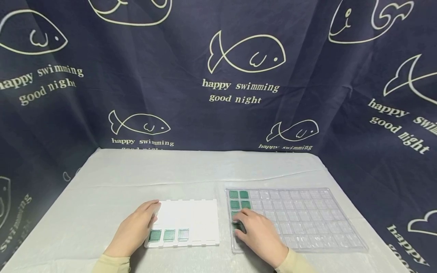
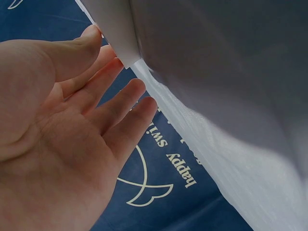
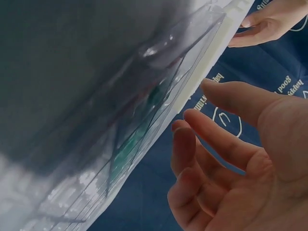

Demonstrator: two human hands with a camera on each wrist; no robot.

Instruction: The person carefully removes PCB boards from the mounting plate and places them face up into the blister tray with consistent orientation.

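My left hand rests along the left side of a flat white board. In the left wrist view, its thumb and nearest fingertips touch the board's edge, the other fingers loosely extended. Three small square pieces sit along the board's near side, two green and one paler. My right hand reaches over the left end of a clear compartment tray, its fingers bent and thumb apart from the index finger. No piece shows between them. Green squares lie in the tray's left compartments; some are hidden under the hand.
A white cloth covers the table. Behind and at both sides hangs a dark blue curtain with fish drawings and lettering. The board and the tray lie side by side with a narrow gap between them.
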